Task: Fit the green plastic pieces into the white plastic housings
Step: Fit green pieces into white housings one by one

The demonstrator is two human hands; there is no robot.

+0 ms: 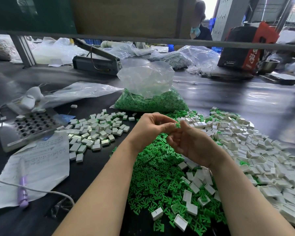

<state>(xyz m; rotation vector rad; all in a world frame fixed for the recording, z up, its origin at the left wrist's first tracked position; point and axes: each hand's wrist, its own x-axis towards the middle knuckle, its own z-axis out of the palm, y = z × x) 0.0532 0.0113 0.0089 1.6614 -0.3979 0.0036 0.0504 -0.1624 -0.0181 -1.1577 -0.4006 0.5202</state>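
Observation:
Both hands meet above the table's middle. My left hand (152, 128) has its fingers curled round a small white housing (172, 125) that barely shows at the fingertips. My right hand (189, 142) pinches a green plastic piece (178, 124) right against that housing. Below the hands lies a heap of loose green pieces (160, 176). A wide pile of empty white housings (254, 150) spreads to the right. A smaller pile of white housings with green showing (95, 132) sits to the left.
A clear bag of green pieces (150, 97) stands behind the hands. At the left are a metal jig plate with holes (29, 126), handwritten paper (41, 160), a purple pen (23, 191) and a white cable (41, 191). A person (200, 23) sits beyond the frame bar.

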